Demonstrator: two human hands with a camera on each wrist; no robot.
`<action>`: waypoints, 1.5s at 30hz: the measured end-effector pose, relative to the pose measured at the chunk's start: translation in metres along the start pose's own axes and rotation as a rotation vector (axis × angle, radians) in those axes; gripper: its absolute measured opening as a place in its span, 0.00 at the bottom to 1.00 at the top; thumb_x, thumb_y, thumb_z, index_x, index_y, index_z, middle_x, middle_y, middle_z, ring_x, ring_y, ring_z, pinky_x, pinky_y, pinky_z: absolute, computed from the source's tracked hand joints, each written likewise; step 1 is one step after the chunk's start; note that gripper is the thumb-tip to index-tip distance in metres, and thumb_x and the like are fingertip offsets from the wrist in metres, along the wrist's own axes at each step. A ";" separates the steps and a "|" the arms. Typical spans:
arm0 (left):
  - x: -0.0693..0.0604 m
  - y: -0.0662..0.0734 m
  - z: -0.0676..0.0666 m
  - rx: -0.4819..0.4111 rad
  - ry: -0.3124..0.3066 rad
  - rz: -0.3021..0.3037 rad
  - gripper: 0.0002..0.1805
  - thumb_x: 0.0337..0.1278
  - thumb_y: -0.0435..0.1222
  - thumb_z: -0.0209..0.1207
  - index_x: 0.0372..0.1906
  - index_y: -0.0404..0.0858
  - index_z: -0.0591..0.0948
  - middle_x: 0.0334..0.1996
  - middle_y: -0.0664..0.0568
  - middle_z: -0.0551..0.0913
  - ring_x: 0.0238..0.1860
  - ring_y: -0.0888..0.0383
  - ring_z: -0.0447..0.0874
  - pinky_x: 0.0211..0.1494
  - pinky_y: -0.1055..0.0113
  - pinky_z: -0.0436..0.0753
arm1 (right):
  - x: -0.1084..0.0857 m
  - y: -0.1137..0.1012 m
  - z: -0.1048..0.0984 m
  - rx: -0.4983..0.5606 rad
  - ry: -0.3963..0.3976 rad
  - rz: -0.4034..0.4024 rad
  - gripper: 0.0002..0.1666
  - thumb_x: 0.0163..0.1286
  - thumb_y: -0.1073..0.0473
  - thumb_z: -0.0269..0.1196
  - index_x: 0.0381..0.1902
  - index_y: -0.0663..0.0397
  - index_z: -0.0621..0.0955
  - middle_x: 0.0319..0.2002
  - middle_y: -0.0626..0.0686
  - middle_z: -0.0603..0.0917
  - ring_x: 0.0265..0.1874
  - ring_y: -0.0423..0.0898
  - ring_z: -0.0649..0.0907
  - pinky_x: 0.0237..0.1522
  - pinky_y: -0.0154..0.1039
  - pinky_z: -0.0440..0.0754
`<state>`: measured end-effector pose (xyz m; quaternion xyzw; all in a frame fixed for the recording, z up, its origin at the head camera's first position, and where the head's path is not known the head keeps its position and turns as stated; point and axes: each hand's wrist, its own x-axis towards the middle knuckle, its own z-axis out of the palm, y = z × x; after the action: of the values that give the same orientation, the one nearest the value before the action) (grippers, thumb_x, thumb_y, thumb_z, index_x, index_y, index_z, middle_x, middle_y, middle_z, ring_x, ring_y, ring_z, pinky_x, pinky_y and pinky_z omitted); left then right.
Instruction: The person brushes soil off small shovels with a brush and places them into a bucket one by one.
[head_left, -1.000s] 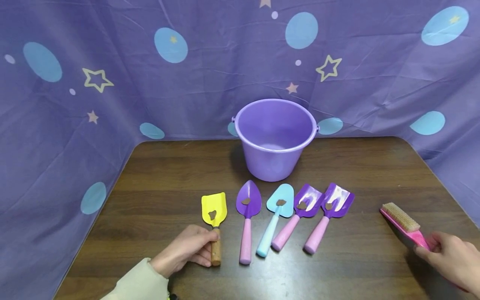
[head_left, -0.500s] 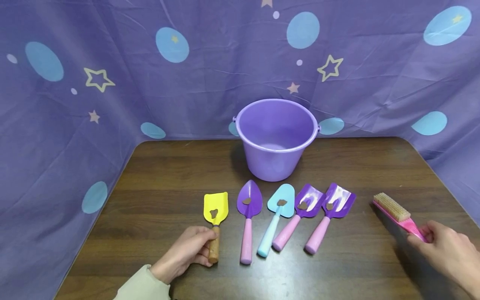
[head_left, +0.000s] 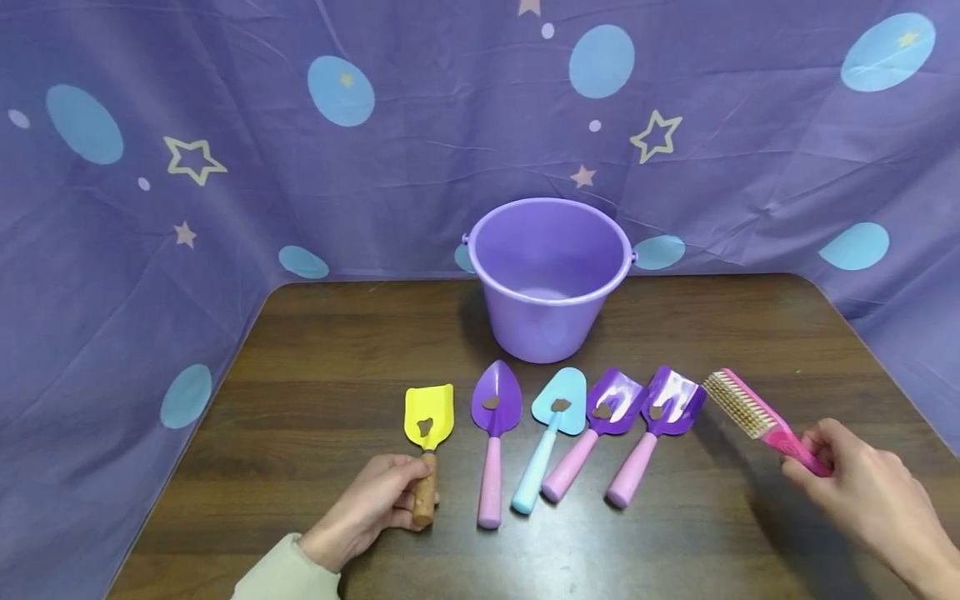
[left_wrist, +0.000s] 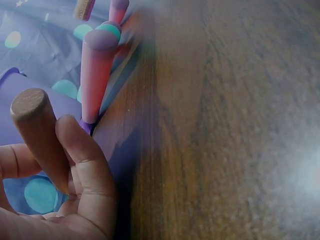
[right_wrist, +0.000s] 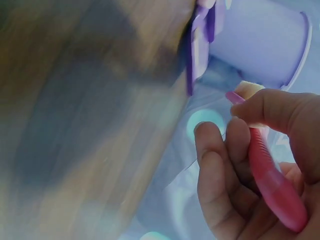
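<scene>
My left hand (head_left: 382,498) grips the wooden handle (left_wrist: 37,130) of a small yellow shovel (head_left: 430,408), whose blade bears a brown smudge. On the right, my right hand (head_left: 862,483) holds a pink brush (head_left: 780,442) by its handle, raised above the table with its pale bristles turned down and left. In the right wrist view the pink handle (right_wrist: 275,192) runs between thumb and fingers. Between the hands lie a purple pointed trowel (head_left: 497,396), a light blue shovel (head_left: 562,396) and two purple shovels (head_left: 622,400) with pink handles, each with a brown mark.
A purple bucket (head_left: 543,329) stands upright behind the row of tools. The wooden table (head_left: 337,333) carries everything, and a purple patterned cloth (head_left: 420,150) hangs behind and at both sides.
My right hand has carried the brush left and turned it, so its bristles now face down-left beside the rightmost purple shovel. The left hand and yellow shovel have barely shifted.
</scene>
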<state>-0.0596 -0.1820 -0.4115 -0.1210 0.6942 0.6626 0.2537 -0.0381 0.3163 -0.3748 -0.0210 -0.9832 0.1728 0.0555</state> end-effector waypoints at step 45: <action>-0.002 0.022 -0.002 -0.136 0.165 0.096 0.20 0.58 0.45 0.60 0.35 0.27 0.76 0.22 0.49 0.78 0.19 0.59 0.71 0.22 0.69 0.73 | 0.055 -0.218 0.044 0.220 0.064 -0.594 0.13 0.48 0.61 0.67 0.29 0.40 0.76 0.19 0.37 0.69 0.17 0.35 0.68 0.17 0.33 0.64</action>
<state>-0.0695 -0.1819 -0.3918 -0.1589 0.6710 0.7074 0.1550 -0.1026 0.0997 -0.3359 0.2675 -0.9196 0.2536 0.1363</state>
